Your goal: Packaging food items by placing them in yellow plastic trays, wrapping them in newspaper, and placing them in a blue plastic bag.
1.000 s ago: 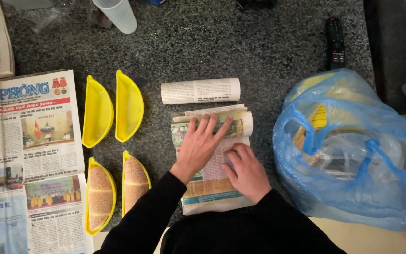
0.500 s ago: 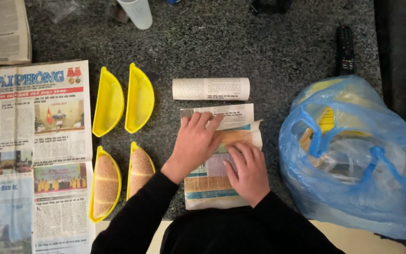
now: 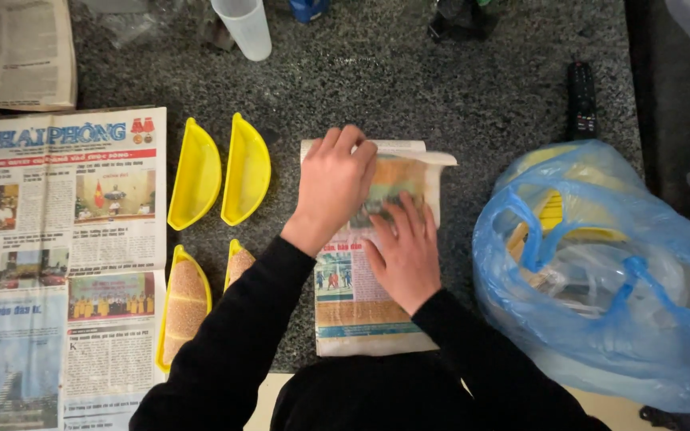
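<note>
Speckled dark granite makes up the tabletop (image 3: pixel 457 88), which carries everything here. Largest on it is the open printed newspaper (image 3: pixel 57 263), spread flat along the left edge, with a second folded newspaper (image 3: pixel 13 52) above it at the corner. On the right sits the crumpled blue plastic bag (image 3: pixel 600 271), holding yellow and clear things that cannot be told apart.

In the middle lies the folded sheet of newspaper wrapping (image 3: pixel 361 295), and it has changed: a second ago a separate white paper roll lay just beyond it and the sheet's far end was curled into a roll; now the far end is turned over and flattened, and the separate roll is no longer visible, perhaps hidden under the hands. That suggests the fold is being closed over something inside, though the contents cannot be seen.

The left hand (image 3: pixel 333 187) has moved forward to the far edge, its grip curled over and pinching the folded top edge of the sheet. The right hand (image 3: pixel 405 251) lies spread flat, fingers pressing the sheet's middle down.

Left of the sheet, two empty yellow half-moon plastic trays (image 3: pixel 221 172) lie side by side, and below them two more yellow trays holding sesame-crusted half-moon pieces (image 3: pixel 185 303). A white plastic cup (image 3: pixel 245 28) and a black remote control (image 3: pixel 582 100) lie further off.
</note>
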